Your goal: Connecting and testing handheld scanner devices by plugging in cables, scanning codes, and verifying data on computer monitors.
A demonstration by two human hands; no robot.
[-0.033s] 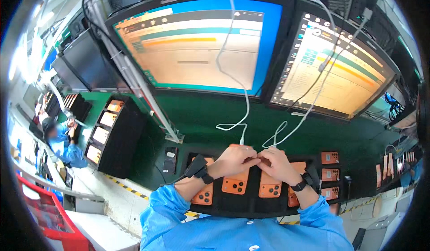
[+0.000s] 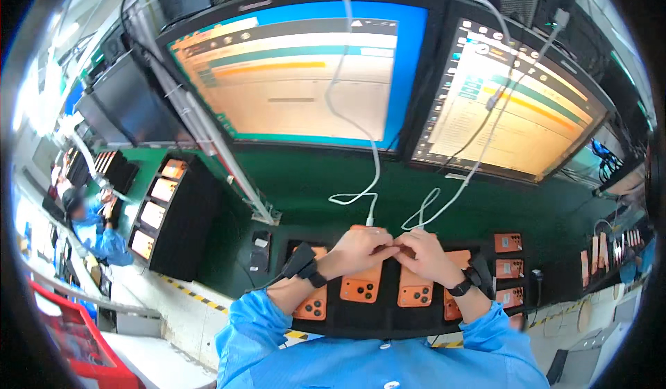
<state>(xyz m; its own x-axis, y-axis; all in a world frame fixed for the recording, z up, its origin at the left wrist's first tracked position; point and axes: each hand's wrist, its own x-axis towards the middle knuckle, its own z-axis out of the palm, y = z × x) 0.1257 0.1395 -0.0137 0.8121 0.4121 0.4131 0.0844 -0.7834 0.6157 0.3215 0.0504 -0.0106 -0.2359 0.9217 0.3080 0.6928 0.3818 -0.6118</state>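
Orange phones [image 2: 362, 286] lie face down in a black tray [image 2: 361, 319] at the green bench's near edge. Left hand [image 2: 361, 249] and right hand [image 2: 424, 254] meet above them, fingers curled together over white cable [image 2: 371, 217] ends; exact grip cannot be told.

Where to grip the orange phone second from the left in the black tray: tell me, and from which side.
Grip the orange phone by its long side edges near the camera end, coming from above. It lies flat, back up, in the black tray, and the left hand covers its far end.
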